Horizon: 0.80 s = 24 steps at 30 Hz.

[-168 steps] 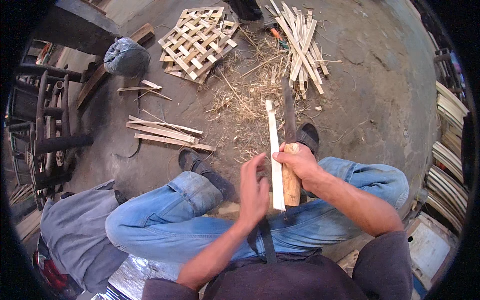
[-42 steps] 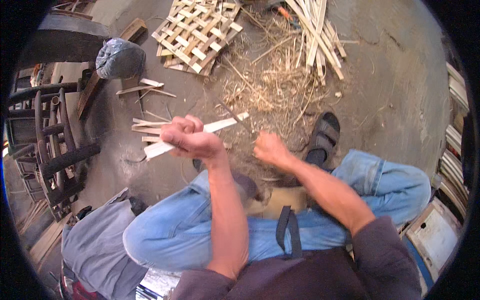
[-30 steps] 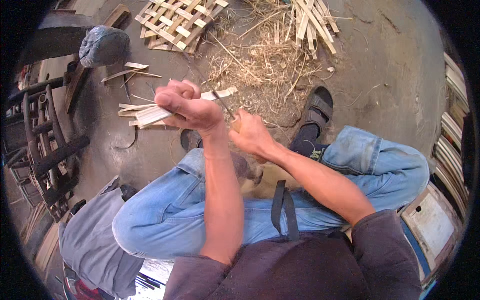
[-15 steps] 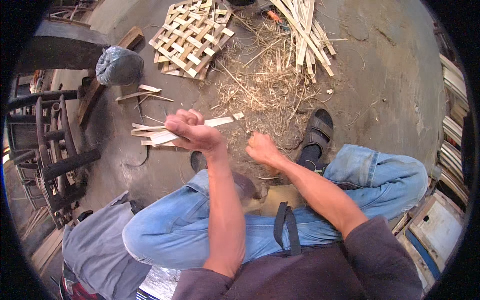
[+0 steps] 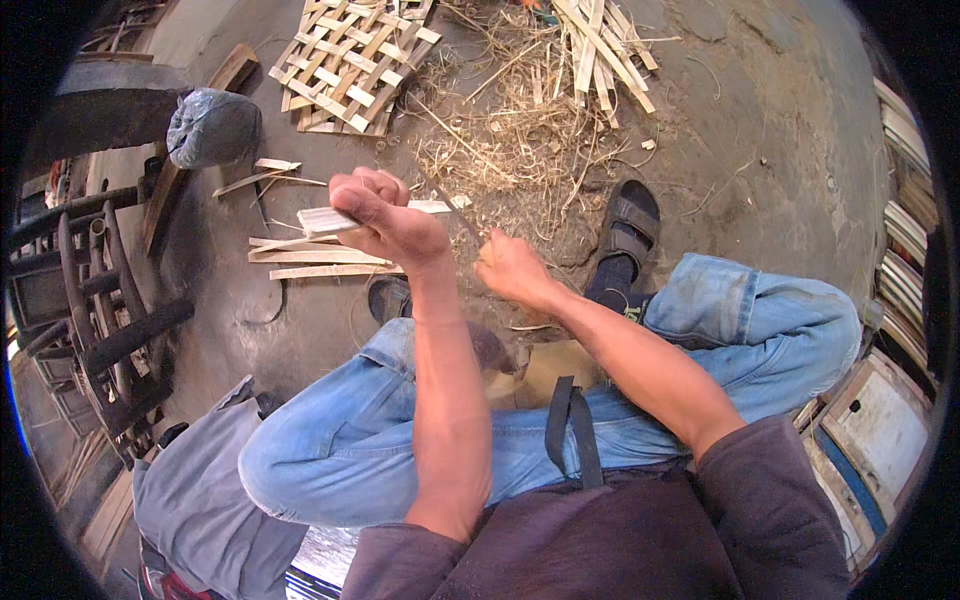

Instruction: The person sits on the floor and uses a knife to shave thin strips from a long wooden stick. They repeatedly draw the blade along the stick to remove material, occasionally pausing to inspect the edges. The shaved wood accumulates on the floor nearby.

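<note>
My left hand [image 5: 390, 220] is closed round a pale bamboo strip [image 5: 325, 222], whose broad end sticks out to the left of the fist. My right hand [image 5: 515, 265] grips a knife [image 5: 455, 208] with a thin dark blade that slants up and left, just right of my left fist. The knife's handle is hidden in the fingers. Under and beside my left hand, several loose bamboo strips [image 5: 320, 270] lie on the floor. Farther off lies a loosely woven bamboo panel [image 5: 355, 65].
Shavings [image 5: 520, 150] are heaped ahead of me, below a bundle of long strips [image 5: 605, 60]. A plastic-wrapped bundle [image 5: 212, 130] and a dark metal frame [image 5: 110, 300] stand at the left. My sandalled foot [image 5: 632, 225] rests right of the shavings. Stacked wood [image 5: 905, 250] lines the right edge.
My left hand has risen slightly with the bamboo strip, which now stands apart from the strips on the floor. My right hand has shifted slightly left and up. The whole view has tilted a little.
</note>
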Tool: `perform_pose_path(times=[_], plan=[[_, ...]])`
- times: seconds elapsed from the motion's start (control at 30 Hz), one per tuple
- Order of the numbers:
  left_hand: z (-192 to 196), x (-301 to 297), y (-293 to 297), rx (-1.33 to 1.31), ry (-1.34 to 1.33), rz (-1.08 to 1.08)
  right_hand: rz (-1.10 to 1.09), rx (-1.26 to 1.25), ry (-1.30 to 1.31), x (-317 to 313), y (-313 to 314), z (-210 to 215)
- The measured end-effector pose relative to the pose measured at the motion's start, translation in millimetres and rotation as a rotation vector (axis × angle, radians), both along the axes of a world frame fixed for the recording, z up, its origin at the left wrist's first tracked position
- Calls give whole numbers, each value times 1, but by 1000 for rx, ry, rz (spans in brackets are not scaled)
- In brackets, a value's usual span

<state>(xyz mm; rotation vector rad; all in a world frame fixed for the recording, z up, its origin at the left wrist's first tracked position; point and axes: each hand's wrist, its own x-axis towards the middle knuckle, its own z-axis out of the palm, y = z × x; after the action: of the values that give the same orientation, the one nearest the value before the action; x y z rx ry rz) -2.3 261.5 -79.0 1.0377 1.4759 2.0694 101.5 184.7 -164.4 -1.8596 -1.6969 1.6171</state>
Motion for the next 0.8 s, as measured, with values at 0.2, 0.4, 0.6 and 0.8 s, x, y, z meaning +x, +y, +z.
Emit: perform_pose_path(times=[0.2,0.4,0.6,0.8], plan=[[-2,-13,-3,0,-46,91,32,94,31,-6,0,23],[-3,-24,-6,-37,-8,207,98,174,104,-21,1,36],[-3,-12,4,-9,-36,164,200,375,18,-2,6,-43],[-6,-12,-4,11,1,169,145,66,12,11,3,-53]])
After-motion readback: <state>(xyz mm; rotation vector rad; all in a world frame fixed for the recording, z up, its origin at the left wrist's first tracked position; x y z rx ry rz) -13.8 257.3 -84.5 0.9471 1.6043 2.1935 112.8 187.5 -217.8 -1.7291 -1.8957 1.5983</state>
